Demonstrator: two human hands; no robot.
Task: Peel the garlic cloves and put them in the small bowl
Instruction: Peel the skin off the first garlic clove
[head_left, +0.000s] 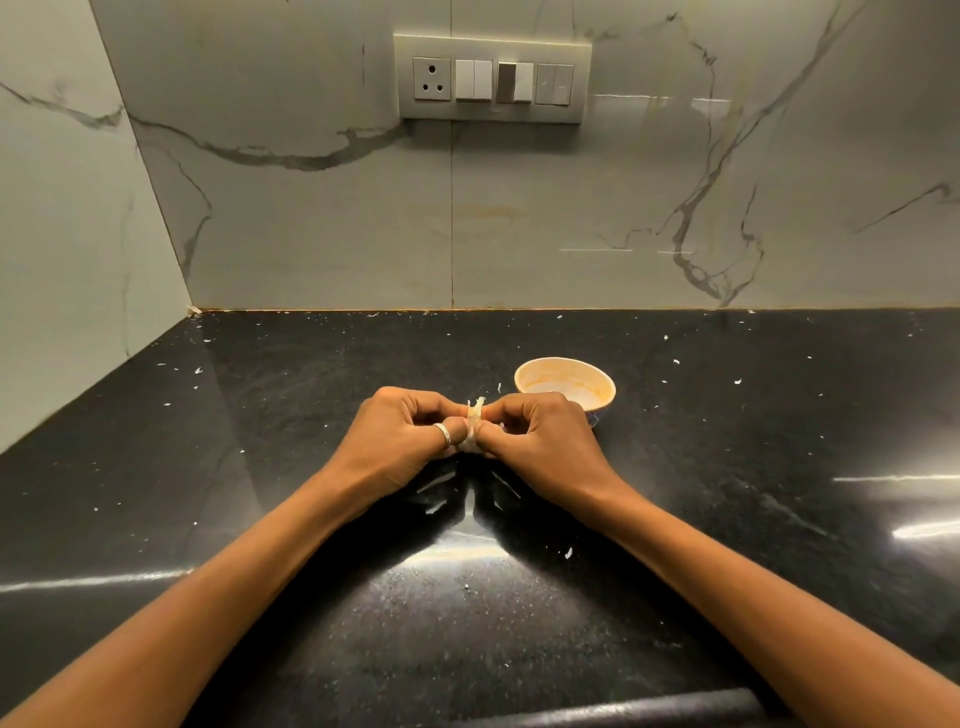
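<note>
Left hand (397, 439), right hand (543, 439) around clove (473, 423)

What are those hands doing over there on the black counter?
A person is peeling garlic. The left hand and right hand both pinch one garlic clove between their fingertips, just above the black countertop, with papery skin sticking up from it. The small bowl sits just behind the right hand, and no cloves show in the part of it that can be seen. Tiny skin flakes are scattered on the counter.
</note>
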